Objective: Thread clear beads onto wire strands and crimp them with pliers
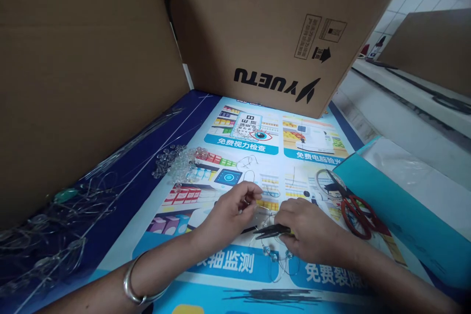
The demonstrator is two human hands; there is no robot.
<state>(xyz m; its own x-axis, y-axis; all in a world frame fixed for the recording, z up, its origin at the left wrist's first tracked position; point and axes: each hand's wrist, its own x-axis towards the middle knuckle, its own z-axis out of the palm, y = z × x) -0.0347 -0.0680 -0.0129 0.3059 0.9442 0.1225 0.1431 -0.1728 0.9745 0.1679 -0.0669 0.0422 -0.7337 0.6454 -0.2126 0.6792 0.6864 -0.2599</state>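
Observation:
My right hand (305, 221) is closed around a pair of pliers (273, 230), whose dark jaws point left. My left hand (237, 208) is closed in a pinch just left of them, with a thin wire (264, 207) at its fingertips. Below and around the pliers, clear round beads (274, 257) hang on thin looped wire. Part of that wire is hidden behind my right hand. A heap of loose clear beads (178, 163) lies up and left of my left hand. Short dark wire pieces (272, 296) lie in a bundle nearer to me.
Red-handled scissors (356, 216) lie right of my right hand, beside a teal box (401, 225). Tall cardboard panels (272, 24) stand behind and on the left. Tangled clear strands (47, 240) lie at the left on the printed table cover (228, 260).

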